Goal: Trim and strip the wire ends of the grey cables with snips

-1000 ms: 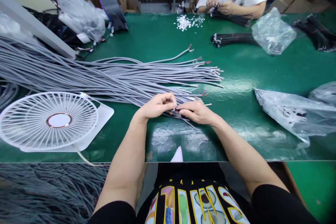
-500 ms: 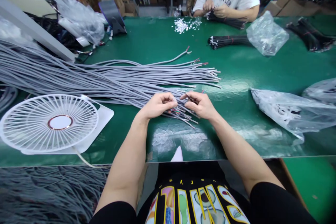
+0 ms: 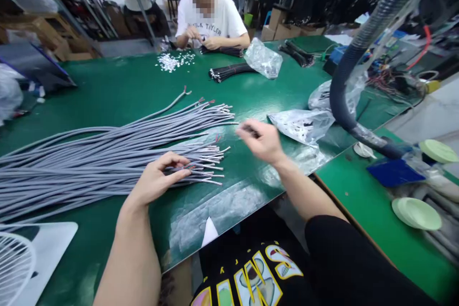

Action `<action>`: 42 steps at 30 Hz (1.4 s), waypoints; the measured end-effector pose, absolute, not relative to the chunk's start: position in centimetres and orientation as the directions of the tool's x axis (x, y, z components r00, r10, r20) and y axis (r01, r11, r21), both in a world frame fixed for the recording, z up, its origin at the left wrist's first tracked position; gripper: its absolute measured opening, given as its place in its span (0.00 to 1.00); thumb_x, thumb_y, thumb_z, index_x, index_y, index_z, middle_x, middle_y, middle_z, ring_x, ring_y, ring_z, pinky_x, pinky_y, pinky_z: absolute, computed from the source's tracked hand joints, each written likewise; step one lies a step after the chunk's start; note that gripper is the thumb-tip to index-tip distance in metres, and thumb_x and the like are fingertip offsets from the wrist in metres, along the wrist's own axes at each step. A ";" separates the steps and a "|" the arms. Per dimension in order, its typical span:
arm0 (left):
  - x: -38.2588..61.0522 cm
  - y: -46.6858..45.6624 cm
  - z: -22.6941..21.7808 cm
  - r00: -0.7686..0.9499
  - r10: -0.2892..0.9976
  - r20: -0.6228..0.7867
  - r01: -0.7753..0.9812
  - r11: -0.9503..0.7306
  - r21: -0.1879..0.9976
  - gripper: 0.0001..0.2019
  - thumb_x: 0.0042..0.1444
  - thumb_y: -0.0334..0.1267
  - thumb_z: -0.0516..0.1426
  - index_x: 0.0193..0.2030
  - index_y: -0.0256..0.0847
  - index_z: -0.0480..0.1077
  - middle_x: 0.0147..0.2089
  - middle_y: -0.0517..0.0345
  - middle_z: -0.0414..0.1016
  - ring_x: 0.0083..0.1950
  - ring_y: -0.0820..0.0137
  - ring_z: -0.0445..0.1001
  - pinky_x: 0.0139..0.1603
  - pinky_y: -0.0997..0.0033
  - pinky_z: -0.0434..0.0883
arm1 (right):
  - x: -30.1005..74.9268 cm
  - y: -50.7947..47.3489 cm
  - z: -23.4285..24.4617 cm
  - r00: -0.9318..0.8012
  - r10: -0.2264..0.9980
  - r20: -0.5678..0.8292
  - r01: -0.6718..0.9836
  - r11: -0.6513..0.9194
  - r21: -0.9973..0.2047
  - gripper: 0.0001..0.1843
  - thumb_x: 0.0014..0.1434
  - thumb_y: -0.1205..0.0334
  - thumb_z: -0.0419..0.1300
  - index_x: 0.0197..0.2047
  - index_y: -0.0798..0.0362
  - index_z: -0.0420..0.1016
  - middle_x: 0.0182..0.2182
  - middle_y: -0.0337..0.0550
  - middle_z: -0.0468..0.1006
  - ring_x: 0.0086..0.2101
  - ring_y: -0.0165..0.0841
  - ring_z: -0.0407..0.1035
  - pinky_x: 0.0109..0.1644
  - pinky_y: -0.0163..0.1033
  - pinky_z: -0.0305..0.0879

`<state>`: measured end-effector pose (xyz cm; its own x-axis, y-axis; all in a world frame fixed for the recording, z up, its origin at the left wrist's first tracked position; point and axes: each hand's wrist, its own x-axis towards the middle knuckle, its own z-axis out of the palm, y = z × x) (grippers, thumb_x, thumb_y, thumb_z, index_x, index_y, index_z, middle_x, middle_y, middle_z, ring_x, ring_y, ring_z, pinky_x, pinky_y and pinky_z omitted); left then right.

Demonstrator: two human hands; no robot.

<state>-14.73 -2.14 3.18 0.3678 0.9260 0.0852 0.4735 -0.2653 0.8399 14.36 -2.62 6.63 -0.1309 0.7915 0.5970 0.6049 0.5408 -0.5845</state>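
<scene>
My left hand [image 3: 159, 174] rests low over the near bundle of grey cables [image 3: 118, 162], its thumb and fingers curled round a cable. Small red and green wire ends [image 3: 190, 167] show at the fingertips. Motion blurs my right hand [image 3: 263, 141], which is raised to the right of the cable ends. Between its closed fingers is a small dark tool [image 3: 251, 130], too smeared to name. The cables lie in two groups, with their stripped ends pointing right.
A white fan [image 3: 14, 267] lies at the lower left. Plastic bags [image 3: 304, 124], bundles of black cables [image 3: 233, 71] and white bits [image 3: 172, 62] are on the green table [image 3: 118, 76]. A co-worker [image 3: 215, 19] sits opposite. A dark flexible hose [image 3: 339, 86] arches down at right.
The view has swung to the right, bringing the hose and side table in. My right hand has moved away from my left, carrying the dark tool rightward. My left hand stays at the cables.
</scene>
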 end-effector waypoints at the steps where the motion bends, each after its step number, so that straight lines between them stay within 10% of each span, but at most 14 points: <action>1: -14.7 -2.2 3.2 0.368 0.923 0.109 0.480 -0.290 0.828 0.16 0.48 0.49 0.63 0.37 0.40 0.74 0.37 0.55 0.75 0.38 0.67 0.72 0.39 0.70 0.67 | 17.1 -3.1 7.2 -0.055 0.790 0.610 0.681 0.476 -0.556 0.11 0.61 0.55 0.57 0.33 0.53 0.71 0.26 0.38 0.72 0.26 0.27 0.62 0.32 0.34 0.58; 9: -13.0 -1.7 1.7 0.319 0.825 0.467 0.601 -0.557 0.573 0.07 0.56 0.42 0.59 0.35 0.41 0.74 0.34 0.57 0.75 0.36 0.69 0.72 0.37 0.70 0.67 | 32.2 -4.4 6.4 0.253 0.782 0.570 0.912 0.003 -0.410 0.10 0.44 0.73 0.68 0.22 0.52 0.71 0.16 0.33 0.58 0.20 0.25 0.45 0.28 0.38 0.44; 15: -12.6 -2.1 2.0 0.253 0.688 0.680 0.766 -0.572 0.293 0.06 0.55 0.40 0.60 0.32 0.41 0.75 0.31 0.55 0.77 0.35 0.66 0.71 0.39 0.66 0.65 | 28.3 -5.5 7.0 0.345 0.679 0.648 0.842 0.080 -0.533 0.14 0.63 0.58 0.54 0.31 0.54 0.75 0.21 0.40 0.67 0.23 0.28 0.58 0.30 0.38 0.53; 21: -12.0 -3.0 2.9 0.011 0.736 0.677 0.655 -0.516 0.551 0.03 0.53 0.34 0.60 0.31 0.39 0.76 0.29 0.60 0.74 0.25 0.76 0.64 0.27 0.75 0.62 | 15.3 -3.2 7.4 -0.020 0.858 0.513 0.492 0.456 -0.742 0.10 0.57 0.57 0.60 0.36 0.55 0.78 0.26 0.38 0.73 0.24 0.25 0.61 0.29 0.34 0.57; 28: -12.2 -2.9 2.9 -0.121 0.786 0.606 0.540 -0.460 0.705 0.03 0.50 0.33 0.60 0.28 0.38 0.75 0.27 0.61 0.73 0.24 0.79 0.63 0.25 0.78 0.62 | 4.0 0.7 5.4 -0.375 0.867 0.329 0.185 0.418 -0.890 0.18 0.49 0.55 0.66 0.40 0.59 0.76 0.28 0.36 0.73 0.23 0.22 0.55 0.27 0.31 0.52; 42: -12.0 -2.7 2.6 -0.212 0.860 0.465 0.399 -0.358 0.844 0.03 0.46 0.35 0.62 0.28 0.38 0.76 0.28 0.60 0.76 0.25 0.78 0.66 0.26 0.77 0.65 | 2.3 0.5 2.4 -0.246 0.930 0.274 -0.077 0.263 -0.962 0.11 0.51 0.57 0.62 0.32 0.57 0.78 0.22 0.37 0.72 0.23 0.25 0.61 0.28 0.33 0.57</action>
